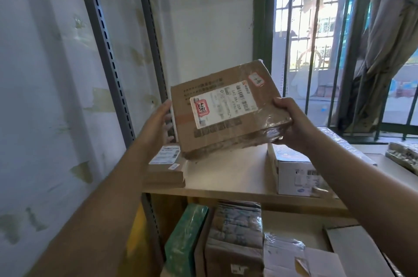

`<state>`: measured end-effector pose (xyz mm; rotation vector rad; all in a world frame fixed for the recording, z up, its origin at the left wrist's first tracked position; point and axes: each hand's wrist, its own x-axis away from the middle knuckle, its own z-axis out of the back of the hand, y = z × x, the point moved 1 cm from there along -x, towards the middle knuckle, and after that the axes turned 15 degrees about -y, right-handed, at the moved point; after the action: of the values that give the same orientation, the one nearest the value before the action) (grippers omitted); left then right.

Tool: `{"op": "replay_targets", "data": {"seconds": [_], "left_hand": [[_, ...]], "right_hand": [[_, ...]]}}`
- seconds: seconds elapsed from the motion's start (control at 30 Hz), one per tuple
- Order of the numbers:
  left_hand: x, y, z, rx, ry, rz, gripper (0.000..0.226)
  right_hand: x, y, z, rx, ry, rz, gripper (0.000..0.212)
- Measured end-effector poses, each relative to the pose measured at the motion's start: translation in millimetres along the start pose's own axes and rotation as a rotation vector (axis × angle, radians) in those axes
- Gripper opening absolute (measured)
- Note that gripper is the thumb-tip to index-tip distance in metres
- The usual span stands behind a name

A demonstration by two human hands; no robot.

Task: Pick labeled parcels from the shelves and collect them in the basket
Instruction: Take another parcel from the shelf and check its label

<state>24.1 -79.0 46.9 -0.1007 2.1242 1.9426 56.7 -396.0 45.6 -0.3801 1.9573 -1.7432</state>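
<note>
Flat brown cardboard parcel with white shipping label [224,109] is held in the air, tilted, just above the pale wooden shelf board [226,177]. Right grip [291,125] clamps its right corner, thumb on top, fingers underneath. Left grip [161,123] is flat, fingers straight against the left edge. On the shelf: thin brown labeled parcel [166,170] at left, white taped box [291,170] at right. Green wrapped parcel [185,233] sits one shelf down.
</note>
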Motion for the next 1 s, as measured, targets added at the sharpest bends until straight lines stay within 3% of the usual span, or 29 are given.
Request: {"op": "replay_targets", "data": {"seconds": [0.03,0.2,0.4,0.5,0.6,0.67,0.73,0.8,0.9,1.0], "left_hand": [[-0.4,9.4,-0.1,-0.080,-0.047,0.016,0.074],[3.2,35.1,0.7,-0.175,-0.284,0.142,0.103],[8.7,22.6,-13.6,-0.207,-0.517,0.342,0.091],[7.8,4.1,-10.9,-0.140,-0.490,0.306,0.093],[7.0,-10.2,-3.4,0.003,-0.425,0.221,0.086],[8.3,-13.6,-7.9,0.080,-0.329,0.138,0.070],[10.2,-12.2,-24.9,0.132,-0.228,0.089,0.048],[11.5,-9.7,-45.8,0.145,-0.154,0.084,0.035],[8.8,-9.8,-59.7,0.136,-0.141,0.042,0.032],[5.4,-5.4,-60.9,0.142,-0.153,0.013,0.038]], "right_hand": [[1.3,-3.5,2.9,0.030,-0.047,-0.011,0.072],[4.5,-17.5,17.9,0.109,-0.198,-0.112,0.094],[6.4,-27.2,31.6,0.127,-0.232,-0.181,0.087],[7.7,-32.2,29.4,0.162,-0.164,-0.199,0.080],[2.9,-29.2,20.1,-0.153,0.072,-0.049,0.074],[3.9,-22.6,6.1,-0.240,0.239,0.046,0.071],[1.8,-9.6,-15.1,-0.237,0.205,0.081,0.072],[-2.7,2.7,-37.2,-0.223,0.026,0.146,0.067],[-5.1,8.0,-54.1,-0.102,-0.009,0.257,0.055],[-2.0,10.0,-54.2,-0.115,0.012,0.267,0.059]]}}
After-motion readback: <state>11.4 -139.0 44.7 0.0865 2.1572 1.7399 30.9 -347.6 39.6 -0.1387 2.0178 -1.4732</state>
